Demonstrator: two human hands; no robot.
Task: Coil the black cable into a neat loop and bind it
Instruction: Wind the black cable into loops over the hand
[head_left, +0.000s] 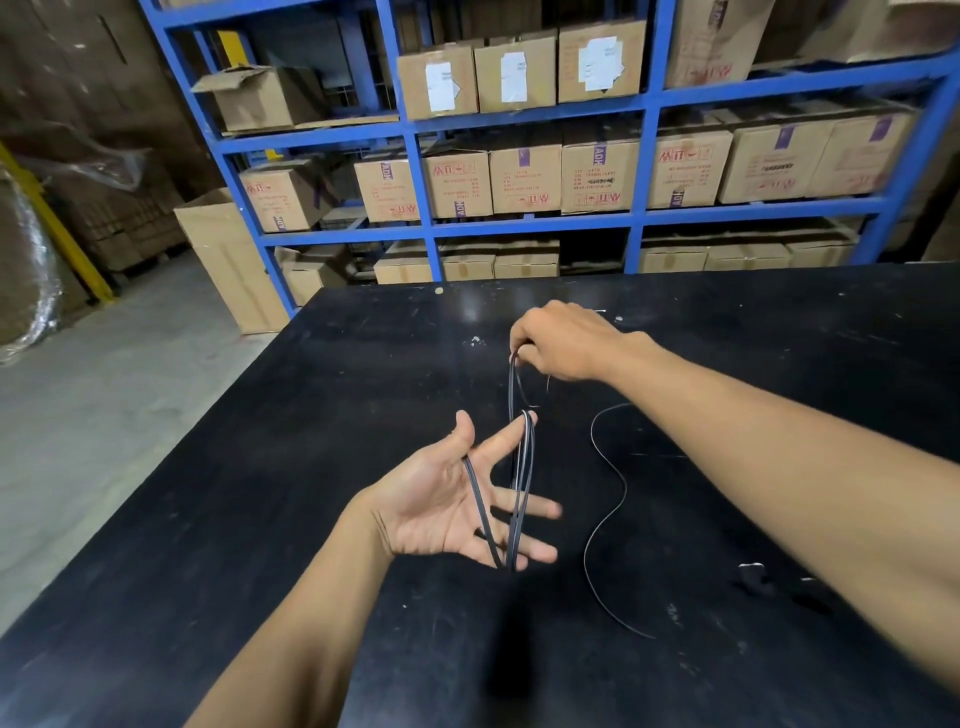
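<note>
The black cable (521, 467) hangs in a few narrow loops over the spread fingers of my left hand (447, 499), which is palm up above the black table (260, 467). My right hand (563, 340) is farther back and pinches the top of the loops, pulling them taut and upright. The cable's loose tail (605, 499) snakes over the table to the right of my left hand and runs toward the front. Where the tail ends is hard to make out against the dark top.
Blue shelving (636, 156) stacked with cardboard boxes stands behind the table. A tall cardboard box (228, 260) sits on the concrete floor at the left. Small dark bits (753, 577) lie on the table at the right.
</note>
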